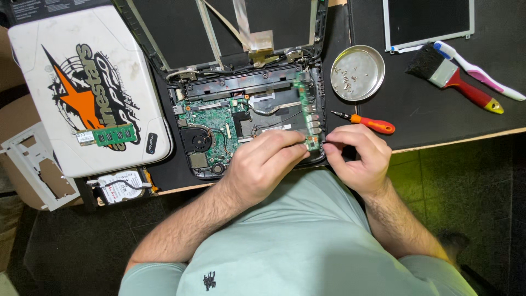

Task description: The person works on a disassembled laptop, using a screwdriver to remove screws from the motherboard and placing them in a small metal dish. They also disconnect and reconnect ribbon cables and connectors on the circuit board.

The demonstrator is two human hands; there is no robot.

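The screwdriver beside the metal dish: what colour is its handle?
The screwdriver has an orange-red handle and a dark shaft, seen in the head view.

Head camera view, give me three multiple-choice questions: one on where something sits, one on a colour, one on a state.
1. Where does the screwdriver lie?
A. Right of the open laptop
B. On the white lid
C. In the metal dish

2. What colour is the paintbrush handle?
A. Blue
B. Red with a yellow tip
C. Black

3. What are the hands doing?
A. Resting apart on the table
B. Holding the dish
C. Both pinching at the narrow green board

Answers: 1 A, it lies on the black mat beside the laptop. 2 B, as seen. 3 C, left hand and right hand meet at its near end.
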